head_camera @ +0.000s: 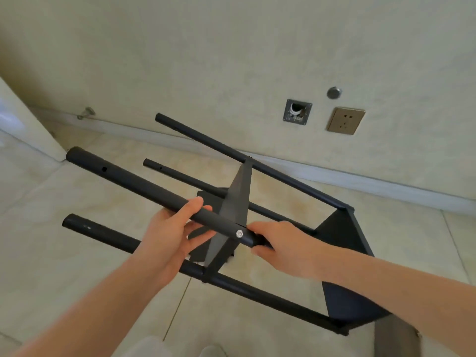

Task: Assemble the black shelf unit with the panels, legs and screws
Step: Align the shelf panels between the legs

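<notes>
Black metal shelf unit (238,191) tipped sideways over tiled floor (38,202); left hand (175,228) and right hand (280,246) fingers clasp its round black leg (134,181) beside the silver screw (240,233), and I'd square the joint before tightening.

Brass-coloured wall socket (346,120) low on beige wall (206,60). Open metal box (297,112) with white conduit just left of socket, round metal cap (334,93) just above it. Baseboard (360,180) below socket, doorstop (86,113) far left, tiled floor (77,191) under.

open gaps between the four black legs (134,180), middle panel (238,194) blocking passage along them, wall (231,60) close behind
</notes>
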Action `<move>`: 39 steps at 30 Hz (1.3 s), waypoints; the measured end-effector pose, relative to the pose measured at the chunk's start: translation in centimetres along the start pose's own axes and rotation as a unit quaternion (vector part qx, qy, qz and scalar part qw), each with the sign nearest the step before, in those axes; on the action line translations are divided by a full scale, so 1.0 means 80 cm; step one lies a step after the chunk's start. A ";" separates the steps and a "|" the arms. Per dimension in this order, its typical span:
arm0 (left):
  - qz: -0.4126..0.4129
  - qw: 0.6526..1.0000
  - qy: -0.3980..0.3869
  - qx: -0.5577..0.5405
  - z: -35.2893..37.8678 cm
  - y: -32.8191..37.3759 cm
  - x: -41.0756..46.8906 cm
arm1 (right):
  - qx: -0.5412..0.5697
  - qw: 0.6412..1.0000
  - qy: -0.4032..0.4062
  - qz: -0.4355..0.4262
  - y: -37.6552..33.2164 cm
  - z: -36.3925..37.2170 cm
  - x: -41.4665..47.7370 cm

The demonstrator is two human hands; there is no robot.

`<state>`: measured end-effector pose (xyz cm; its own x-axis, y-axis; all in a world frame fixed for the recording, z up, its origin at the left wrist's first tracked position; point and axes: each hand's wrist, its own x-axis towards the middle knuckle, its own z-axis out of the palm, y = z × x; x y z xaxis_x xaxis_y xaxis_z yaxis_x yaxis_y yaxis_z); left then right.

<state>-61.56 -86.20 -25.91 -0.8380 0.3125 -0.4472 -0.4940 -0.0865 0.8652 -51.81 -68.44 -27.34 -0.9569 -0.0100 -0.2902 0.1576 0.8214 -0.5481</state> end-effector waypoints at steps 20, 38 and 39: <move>0.157 0.920 -0.068 0.353 0.144 0.084 -0.131 | 0.170 0.974 0.071 0.129 0.019 -0.119 -0.162; 0.300 0.814 -0.022 0.498 0.128 0.068 -0.146 | 0.308 0.822 0.392 0.274 0.104 -0.162 -0.179; 0.301 0.816 -0.020 0.494 0.127 0.068 -0.144 | 0.324 0.814 0.396 0.274 0.104 -0.163 -0.180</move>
<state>-52.24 -80.66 -13.75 -0.8421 0.5263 0.1174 0.4482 0.5622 0.6950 -39.89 -54.07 -17.50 -0.5159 0.8389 -0.1735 0.4637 0.1031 -0.8800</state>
